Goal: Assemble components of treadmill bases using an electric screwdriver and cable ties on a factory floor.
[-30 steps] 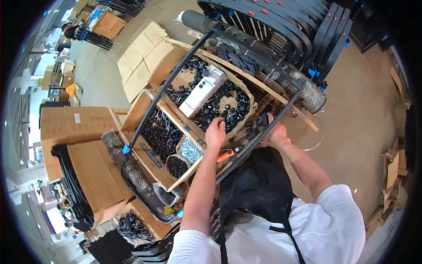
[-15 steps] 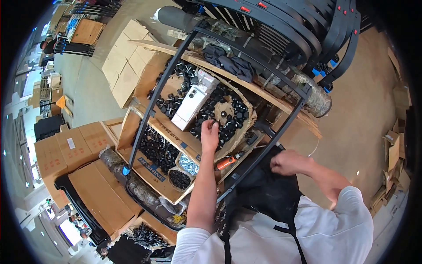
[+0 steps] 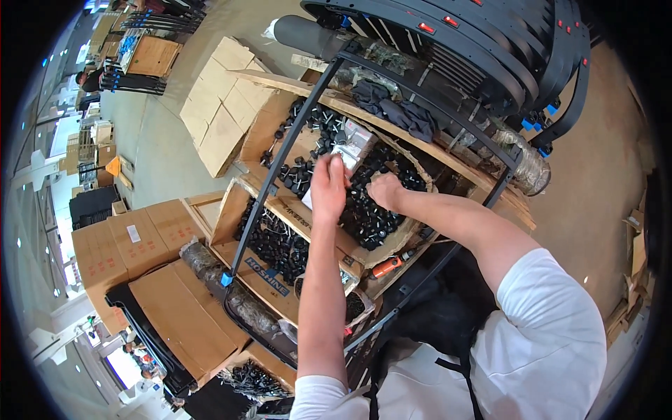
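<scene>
Lying in carton [image 3: 266, 126], blk knobs [image 3: 378, 224] nr L hand [image 3: 327, 187] & R hand [image 3: 386, 192]; can't tell grips; floor [image 3: 157, 140] beyond.

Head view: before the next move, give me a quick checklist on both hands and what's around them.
1. Left hand in view: ok, in front of the white box.
2. White box fully visible: not ok, the left hand covers part of it.
3. Right hand in view: ok, over the black stud knobs.
4. A knob gripped in either hand: cannot tell, too small.
5. Right forearm clear of the black metal frame: cannot tell, it crosses over a rail.
6. Orange tool apart from both hands: ok.
</scene>
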`<move>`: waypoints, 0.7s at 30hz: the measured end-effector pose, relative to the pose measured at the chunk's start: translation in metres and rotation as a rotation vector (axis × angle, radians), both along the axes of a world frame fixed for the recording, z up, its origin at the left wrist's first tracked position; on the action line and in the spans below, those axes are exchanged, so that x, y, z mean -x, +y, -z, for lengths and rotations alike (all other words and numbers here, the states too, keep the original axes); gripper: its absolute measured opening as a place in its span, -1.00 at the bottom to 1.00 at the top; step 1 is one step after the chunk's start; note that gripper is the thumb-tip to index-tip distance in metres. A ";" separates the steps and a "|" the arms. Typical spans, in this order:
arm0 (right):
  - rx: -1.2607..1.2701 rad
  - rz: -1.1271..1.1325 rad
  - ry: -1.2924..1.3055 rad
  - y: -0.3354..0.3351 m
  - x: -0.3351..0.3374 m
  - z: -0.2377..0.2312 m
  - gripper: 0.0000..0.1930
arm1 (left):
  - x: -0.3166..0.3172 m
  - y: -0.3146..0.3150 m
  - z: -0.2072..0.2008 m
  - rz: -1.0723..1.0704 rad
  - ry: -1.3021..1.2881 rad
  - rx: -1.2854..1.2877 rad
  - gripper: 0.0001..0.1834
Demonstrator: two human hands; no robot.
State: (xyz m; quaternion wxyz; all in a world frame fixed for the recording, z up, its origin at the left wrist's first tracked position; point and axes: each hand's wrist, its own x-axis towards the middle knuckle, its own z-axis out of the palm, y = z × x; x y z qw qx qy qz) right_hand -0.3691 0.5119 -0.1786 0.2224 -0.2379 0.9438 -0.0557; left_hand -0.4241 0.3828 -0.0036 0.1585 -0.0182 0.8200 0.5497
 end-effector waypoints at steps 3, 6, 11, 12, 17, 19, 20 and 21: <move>0.322 0.141 0.083 0.012 -0.020 -0.008 -0.79 | 0.059 0.022 -0.009 0.005 0.298 0.161 -0.64; 0.399 0.254 -0.044 0.015 -0.029 -0.061 -0.70 | 0.121 0.034 -0.008 -0.011 0.439 0.197 -0.61; 0.725 0.432 -0.191 0.073 -0.066 -0.170 -0.63 | 0.204 0.068 0.015 0.030 0.476 0.062 -0.61; 0.792 0.464 -0.204 0.086 -0.074 -0.180 -0.62 | 0.215 0.074 0.021 0.045 0.475 0.054 -0.61; 0.854 0.629 -0.287 0.133 -0.107 -0.211 -0.65 | 0.236 0.081 0.045 0.056 0.399 -0.090 -0.63; 0.865 0.697 -0.328 0.146 -0.115 -0.225 -0.67 | 0.242 0.073 0.051 0.079 0.462 -0.089 -0.62; 0.868 0.705 -0.330 0.148 -0.119 -0.227 -0.67 | 0.244 0.067 0.053 0.093 0.507 -0.044 -0.62; 0.881 0.778 -0.302 0.151 -0.124 -0.227 -0.69 | 0.238 0.071 0.054 0.117 0.518 -0.040 -0.61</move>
